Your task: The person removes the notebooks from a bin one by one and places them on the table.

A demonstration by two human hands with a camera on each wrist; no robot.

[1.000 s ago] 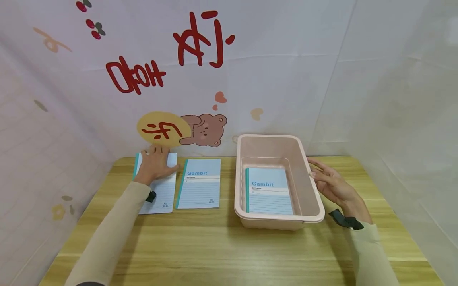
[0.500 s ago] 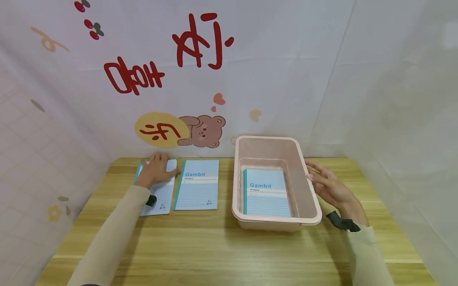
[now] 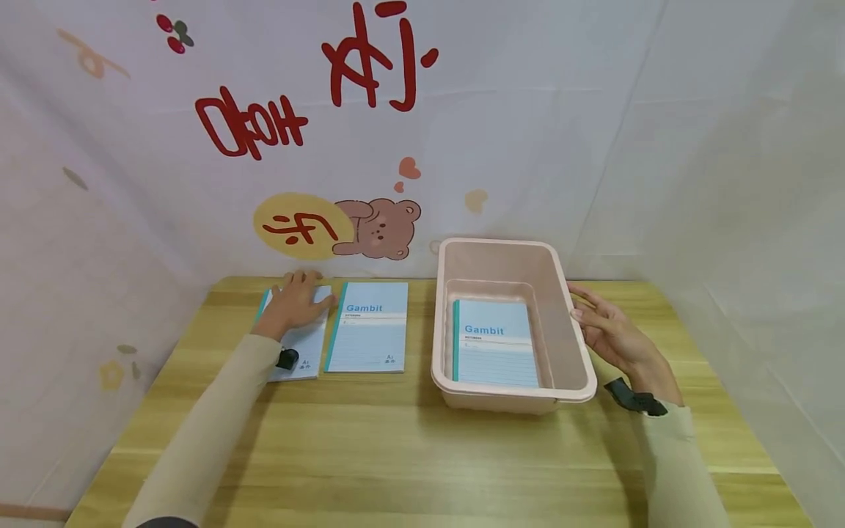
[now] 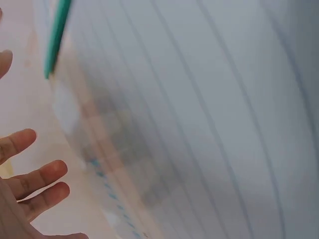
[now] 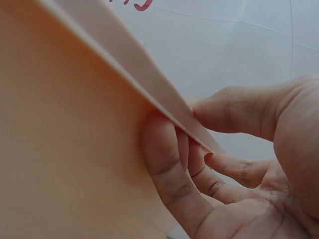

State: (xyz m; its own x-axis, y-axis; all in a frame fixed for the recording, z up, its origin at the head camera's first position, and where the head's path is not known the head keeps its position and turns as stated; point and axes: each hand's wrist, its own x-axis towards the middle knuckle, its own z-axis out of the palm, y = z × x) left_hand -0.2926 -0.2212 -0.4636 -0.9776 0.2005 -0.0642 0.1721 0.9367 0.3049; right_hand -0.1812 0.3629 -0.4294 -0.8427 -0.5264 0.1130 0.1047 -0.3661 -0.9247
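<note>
In the head view my left hand (image 3: 293,304) lies over the far part of the leftmost light-blue notebook (image 3: 306,345), with fingertips at its far edge and the thumb by its right side. The left wrist view shows the fingers (image 4: 47,172) spread apart, beside the lined cover (image 4: 199,124) close to the camera. My right hand (image 3: 617,337) pinches the right rim of a pale pink plastic basin (image 3: 515,400); the right wrist view shows thumb (image 5: 224,109) and fingers on either side of that rim. Inside the basin lies a Gambit notebook (image 3: 495,359) with a teal spine.
Between the left notebook and the basin, another Gambit notebook (image 3: 370,326) lies flat on the wooden table (image 3: 396,455). A pale printed cloth (image 3: 515,132) hangs just behind the table's far edge and along both sides.
The left notebook's far edge, with my left hand, now sits lower relative to the middle notebook. The head view has shifted slightly. My right hand stays on the basin's rim.
</note>
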